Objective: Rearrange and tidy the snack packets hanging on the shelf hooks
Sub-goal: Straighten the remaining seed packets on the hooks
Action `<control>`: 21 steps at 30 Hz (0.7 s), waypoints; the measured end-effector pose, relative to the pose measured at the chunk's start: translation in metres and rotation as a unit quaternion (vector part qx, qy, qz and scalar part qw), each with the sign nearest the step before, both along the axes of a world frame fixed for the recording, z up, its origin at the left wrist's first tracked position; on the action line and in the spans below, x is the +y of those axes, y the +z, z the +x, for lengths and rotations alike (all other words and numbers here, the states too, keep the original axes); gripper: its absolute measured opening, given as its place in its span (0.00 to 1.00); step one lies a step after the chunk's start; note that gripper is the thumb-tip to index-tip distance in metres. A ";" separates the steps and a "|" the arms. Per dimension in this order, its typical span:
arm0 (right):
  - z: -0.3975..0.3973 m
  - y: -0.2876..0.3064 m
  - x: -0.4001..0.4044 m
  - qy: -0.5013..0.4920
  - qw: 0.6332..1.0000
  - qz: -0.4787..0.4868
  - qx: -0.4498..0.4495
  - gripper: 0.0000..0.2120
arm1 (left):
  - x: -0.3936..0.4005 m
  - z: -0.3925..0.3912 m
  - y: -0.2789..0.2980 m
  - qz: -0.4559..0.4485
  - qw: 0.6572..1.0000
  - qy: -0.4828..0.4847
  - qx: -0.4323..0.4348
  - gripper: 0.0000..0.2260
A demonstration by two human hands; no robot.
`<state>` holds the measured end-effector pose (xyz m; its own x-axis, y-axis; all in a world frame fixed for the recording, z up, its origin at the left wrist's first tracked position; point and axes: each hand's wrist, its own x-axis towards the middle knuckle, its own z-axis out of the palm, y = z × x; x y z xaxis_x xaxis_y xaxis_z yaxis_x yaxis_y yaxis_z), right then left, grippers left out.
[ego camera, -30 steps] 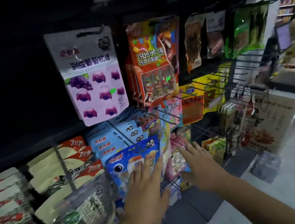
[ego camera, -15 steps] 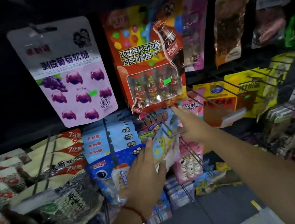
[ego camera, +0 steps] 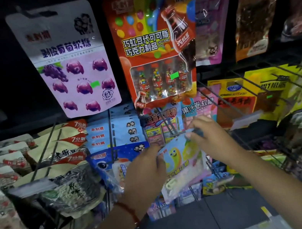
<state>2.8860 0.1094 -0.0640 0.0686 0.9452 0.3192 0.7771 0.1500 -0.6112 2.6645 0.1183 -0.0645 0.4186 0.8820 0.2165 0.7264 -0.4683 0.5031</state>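
A pale pastel snack packet [ego camera: 182,161] with a yellow cartoon figure hangs at the tip of a metal hook [ego camera: 168,125] in the middle row. My left hand [ego camera: 144,174] grips its left edge, thumb on the front. At the packet's top right corner, by the hook tip, my right hand [ego camera: 208,136] pinches it. Behind it on the same hook hang more colourful packets [ego camera: 159,121]. A blue packet [ego camera: 110,162] hangs just to the left, partly under my left hand.
Above hang a purple grape-candy packet [ego camera: 75,67] and a red chocolate-bean packet [ego camera: 154,49]. Beige seed bags [ego camera: 61,150] fill the hooks on the left, yellow packets [ego camera: 254,96] and bare wire hooks [ego camera: 262,84] the right. Dark floor [ego camera: 185,225] lies below.
Both hands rose from the lower packets to the middle hook. My right hand reached the hook tip, and both hands now hold the pastel packet there. The camera moved closer.
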 end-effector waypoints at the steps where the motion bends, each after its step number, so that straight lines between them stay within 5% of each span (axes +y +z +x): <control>1: -0.003 0.001 -0.010 0.000 1.000 0.003 0.007 0.10 | -0.005 -0.002 0.004 -0.001 1.000 -0.009 -0.005 0.09; 4: -0.009 0.003 -0.034 -0.004 1.000 0.009 0.011 0.10 | -0.019 -0.011 0.012 0.012 0.998 -0.037 0.039 0.16; 8: -0.028 0.005 -0.060 0.031 1.000 0.000 0.004 0.13 | -0.031 -0.022 0.018 0.097 0.986 -0.063 0.116 0.10; 11: -0.054 0.002 -0.067 0.059 0.998 -0.004 -0.023 0.12 | -0.033 -0.033 0.016 0.008 0.982 -0.067 0.178 0.13; 15: -0.082 -0.005 -0.063 0.100 0.994 -0.041 -0.001 0.09 | -0.032 -0.058 0.008 -0.069 0.985 -0.074 0.138 0.17; 18: -0.099 0.002 -0.053 0.147 0.983 -0.079 0.076 0.14 | -0.034 -0.085 0.001 -0.078 0.986 -0.052 0.140 0.17; 21: -0.115 0.009 -0.031 0.148 0.985 -0.088 0.019 0.23 | -0.035 -0.111 -0.005 -0.066 0.984 -0.014 0.163 0.16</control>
